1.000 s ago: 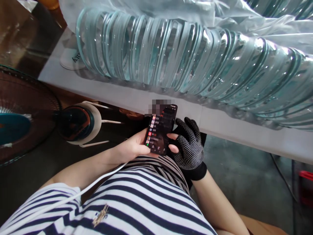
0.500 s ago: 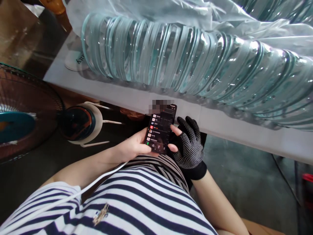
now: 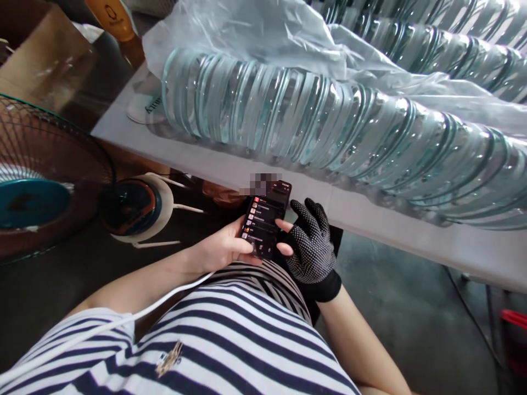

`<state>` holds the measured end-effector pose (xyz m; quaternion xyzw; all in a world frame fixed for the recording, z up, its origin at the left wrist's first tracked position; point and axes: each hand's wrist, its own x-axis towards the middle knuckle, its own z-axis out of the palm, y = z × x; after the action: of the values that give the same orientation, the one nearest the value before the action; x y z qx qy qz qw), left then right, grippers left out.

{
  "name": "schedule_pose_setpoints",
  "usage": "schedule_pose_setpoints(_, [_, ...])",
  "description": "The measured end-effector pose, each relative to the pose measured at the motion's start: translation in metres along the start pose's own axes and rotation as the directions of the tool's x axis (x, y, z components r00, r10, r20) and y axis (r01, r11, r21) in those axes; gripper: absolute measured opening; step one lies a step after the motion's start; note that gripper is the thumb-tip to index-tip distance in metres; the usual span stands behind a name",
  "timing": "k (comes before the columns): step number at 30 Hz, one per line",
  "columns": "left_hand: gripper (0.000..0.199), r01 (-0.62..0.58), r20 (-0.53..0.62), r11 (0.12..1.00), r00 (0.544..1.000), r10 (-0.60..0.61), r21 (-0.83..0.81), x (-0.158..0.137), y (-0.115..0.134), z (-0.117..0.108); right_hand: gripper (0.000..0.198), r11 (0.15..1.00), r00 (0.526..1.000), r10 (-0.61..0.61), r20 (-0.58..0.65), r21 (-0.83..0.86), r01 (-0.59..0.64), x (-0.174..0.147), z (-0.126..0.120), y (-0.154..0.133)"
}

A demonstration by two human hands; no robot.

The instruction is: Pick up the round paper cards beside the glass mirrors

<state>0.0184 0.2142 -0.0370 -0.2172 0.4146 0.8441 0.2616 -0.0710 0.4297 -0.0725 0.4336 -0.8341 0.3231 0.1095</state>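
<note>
A dark smartphone rests in my bare left hand, which is closed around its lower left side with the thumb on the front. Its lit screen shows a dark list with small coloured icons. My right hand wears a black glove with white dots, and its bare thumb and index fingertip stick out. Those fingers are apart at the phone's right edge, the index tip over or on the screen. Nothing is held in the right hand. A white cable runs from near my left wrist across my striped shirt.
A long row of nested clear glass or plastic bowls lies on the white table, with plastic sheeting and more rows behind. A fan stands at left near a white stool. A cardboard box is farther back.
The list on the phone screen has scrolled upward. The view has shifted so that the bowls appear lower and more rows show behind. Both hands keep nearly the same pose.
</note>
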Motion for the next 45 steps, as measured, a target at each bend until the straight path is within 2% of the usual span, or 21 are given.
schedule_pose_setpoints(5, [0.073, -0.051, 0.017, 0.998, 0.999, 0.051, -0.045, -0.008, 0.001, -0.005, 0.037, 0.998, 0.998, -0.06, -0.019, 0.027, 0.061, 0.003, 0.0, -0.007])
schedule_pose_setpoints(10, [0.076, -0.117, 0.097, 0.993, 0.989, 0.116, 0.002, -0.02, 0.015, -0.009, 0.036, 0.991, 0.992, -0.127, -0.014, 0.042, 0.127, 0.015, 0.003, -0.012])
schedule_pose_setpoints(13, [0.08, -0.185, 0.089, 0.981, 0.98, 0.179, 0.064, -0.024, 0.019, -0.017, 0.045, 0.997, 0.997, -0.081, 0.012, -0.017, 0.081, 0.027, 0.007, -0.014])
schedule_pose_setpoints(16, [0.076, -0.239, 0.061, 0.965, 0.97, 0.234, 0.109, -0.026, 0.021, -0.024, 0.056, 0.997, 0.998, -0.065, -0.001, -0.034, 0.065, 0.039, 0.009, -0.018])
schedule_pose_setpoints(21, [0.065, -0.317, 0.009, 0.94, 0.948, 0.318, 0.13, -0.031, 0.027, -0.027, 0.035, 0.977, 0.977, -0.215, -0.011, 0.011, 0.215, 0.055, 0.013, -0.027])
schedule_pose_setpoints(29, [0.068, -0.451, 0.058, 0.886, 0.893, 0.447, 0.11, -0.029, 0.028, -0.041, 0.04, 0.973, 0.973, -0.229, 0.019, 0.004, 0.229, 0.077, 0.024, -0.031])
schedule_pose_setpoints(37, [0.069, -0.444, -0.054, 0.887, 0.89, 0.453, 0.127, -0.027, 0.026, -0.051, 0.041, 0.977, 0.976, -0.212, 0.056, -0.009, 0.213, 0.083, 0.029, -0.032])
schedule_pose_setpoints(45, [0.071, -0.389, -0.065, 0.914, 0.915, 0.398, 0.116, -0.023, 0.022, -0.051, 0.038, 0.982, 0.982, -0.188, 0.038, -0.025, 0.189, 0.081, 0.031, -0.03])
